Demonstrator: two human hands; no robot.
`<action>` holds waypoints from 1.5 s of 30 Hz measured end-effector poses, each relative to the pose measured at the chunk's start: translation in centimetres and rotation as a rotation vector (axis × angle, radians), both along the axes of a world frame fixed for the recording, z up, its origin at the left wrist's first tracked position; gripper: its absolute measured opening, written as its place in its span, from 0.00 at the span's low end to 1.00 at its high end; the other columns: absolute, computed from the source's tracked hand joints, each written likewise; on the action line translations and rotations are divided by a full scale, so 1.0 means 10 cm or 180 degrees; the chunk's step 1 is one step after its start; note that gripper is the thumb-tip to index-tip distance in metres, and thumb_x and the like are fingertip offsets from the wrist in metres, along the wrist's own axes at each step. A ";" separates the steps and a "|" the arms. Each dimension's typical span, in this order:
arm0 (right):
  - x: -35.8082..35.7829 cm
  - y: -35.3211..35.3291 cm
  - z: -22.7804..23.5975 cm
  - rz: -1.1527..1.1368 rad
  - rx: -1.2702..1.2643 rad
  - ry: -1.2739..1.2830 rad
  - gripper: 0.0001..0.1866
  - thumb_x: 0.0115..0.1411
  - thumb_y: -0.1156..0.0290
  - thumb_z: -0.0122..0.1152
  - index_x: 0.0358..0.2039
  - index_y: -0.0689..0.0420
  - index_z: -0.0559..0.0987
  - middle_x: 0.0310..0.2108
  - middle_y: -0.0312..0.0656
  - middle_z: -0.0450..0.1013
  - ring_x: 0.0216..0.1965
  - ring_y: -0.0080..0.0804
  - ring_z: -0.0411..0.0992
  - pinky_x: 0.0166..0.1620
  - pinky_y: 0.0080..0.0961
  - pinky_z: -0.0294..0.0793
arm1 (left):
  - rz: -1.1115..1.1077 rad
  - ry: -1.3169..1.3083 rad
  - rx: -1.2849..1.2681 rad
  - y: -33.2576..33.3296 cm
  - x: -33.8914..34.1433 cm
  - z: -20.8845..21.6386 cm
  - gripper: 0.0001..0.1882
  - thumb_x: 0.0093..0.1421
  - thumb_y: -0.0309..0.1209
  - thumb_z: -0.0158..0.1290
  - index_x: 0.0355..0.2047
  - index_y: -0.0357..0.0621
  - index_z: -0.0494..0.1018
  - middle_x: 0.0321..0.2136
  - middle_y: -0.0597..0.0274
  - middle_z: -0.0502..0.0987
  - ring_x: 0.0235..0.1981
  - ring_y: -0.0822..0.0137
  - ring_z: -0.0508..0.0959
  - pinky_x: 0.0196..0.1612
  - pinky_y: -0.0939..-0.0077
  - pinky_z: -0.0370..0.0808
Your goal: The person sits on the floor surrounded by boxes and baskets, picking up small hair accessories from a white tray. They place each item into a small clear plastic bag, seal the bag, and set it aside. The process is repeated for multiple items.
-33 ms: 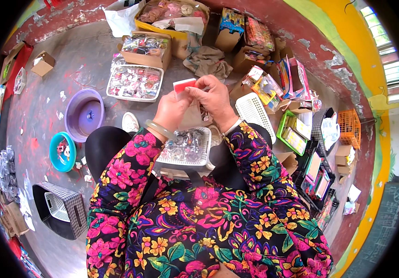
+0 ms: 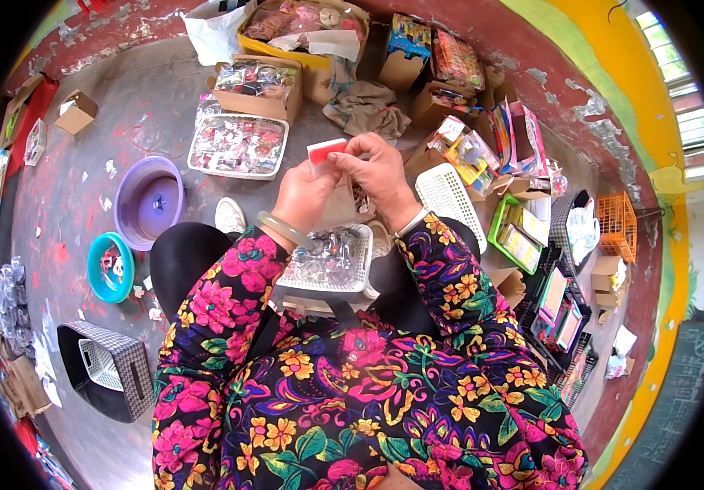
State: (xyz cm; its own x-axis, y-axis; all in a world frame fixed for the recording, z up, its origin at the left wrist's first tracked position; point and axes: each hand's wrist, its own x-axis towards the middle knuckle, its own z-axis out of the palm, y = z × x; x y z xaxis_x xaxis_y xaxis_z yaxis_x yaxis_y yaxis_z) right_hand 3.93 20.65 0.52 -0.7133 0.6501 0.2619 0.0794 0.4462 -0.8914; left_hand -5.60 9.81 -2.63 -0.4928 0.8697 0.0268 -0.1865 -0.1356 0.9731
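Note:
A small flat red piece with a white edge (image 2: 327, 150), perhaps a card or packet, is held up in front of me. My left hand (image 2: 299, 198) is closed around its lower left part. My right hand (image 2: 378, 173) pinches its right side with thumb and forefinger. What lies between the touching fingertips is partly hidden. Below the hands, between my legs, a white plastic basket (image 2: 366, 265) holds several clear plastic packets (image 2: 329, 260). A little brownish material (image 2: 337, 206) shows just under my hands, too covered to name.
Ahead stand a white basket of packets (image 2: 237, 171) and a cardboard box (image 2: 280, 104). On the left are a purple basin (image 2: 127, 200), a teal bowl (image 2: 97, 265) and a checked bin (image 2: 135, 380). To the right lie a white basket (image 2: 450, 204), a green tray (image 2: 499, 224) and an orange crate (image 2: 616, 224).

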 end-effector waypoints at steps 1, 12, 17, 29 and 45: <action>-0.01 0.01 0.00 0.0039 -0.0289 -0.0037 0.08 0.44 0.71 0.64 0.23 0.60 0.75 0.24 0.41 0.68 0.29 0.33 0.68 0.31 0.24 0.66 | 0.0043 0.0073 -0.0024 0.02 0.00 -0.01 0.11 0.56 0.24 0.49 0.40 0.36 0.71 0.32 0.64 0.75 0.34 0.74 0.74 0.37 0.79 0.72; 0.04 -0.15 0.27 0.0147 0.2647 0.0605 0.08 0.43 0.76 0.60 0.28 0.56 0.76 0.30 0.38 0.71 0.33 0.36 0.69 0.36 0.28 0.68 | -0.0500 -0.2114 0.0175 -0.08 -0.12 0.25 0.13 0.57 0.23 0.47 0.44 0.35 0.67 0.36 0.59 0.74 0.37 0.66 0.76 0.42 0.73 0.72; 0.02 -0.12 0.18 0.0123 0.0553 0.0241 0.08 0.44 0.71 0.63 0.27 0.58 0.76 0.24 0.39 0.71 0.28 0.35 0.69 0.33 0.26 0.67 | -0.0164 -0.0867 -0.0110 -0.06 -0.06 0.21 0.11 0.56 0.25 0.48 0.39 0.34 0.71 0.33 0.61 0.75 0.33 0.73 0.75 0.38 0.77 0.72; 0.04 -0.07 0.23 0.0405 0.1730 0.0619 0.07 0.43 0.77 0.61 0.26 0.55 0.79 0.21 0.36 0.69 0.26 0.33 0.68 0.30 0.25 0.67 | -0.0750 -0.2182 -0.0208 -0.10 -0.07 0.30 0.14 0.58 0.25 0.48 0.45 0.36 0.67 0.35 0.61 0.75 0.37 0.66 0.76 0.41 0.73 0.74; 0.09 -0.06 0.13 0.0204 -0.0281 0.0252 0.05 0.47 0.77 0.61 0.27 0.62 0.77 0.23 0.38 0.71 0.25 0.23 0.68 0.28 0.18 0.66 | -0.0472 -0.1275 -0.0204 -0.06 -0.06 0.19 0.14 0.56 0.24 0.50 0.44 0.37 0.69 0.35 0.62 0.75 0.34 0.71 0.76 0.38 0.78 0.74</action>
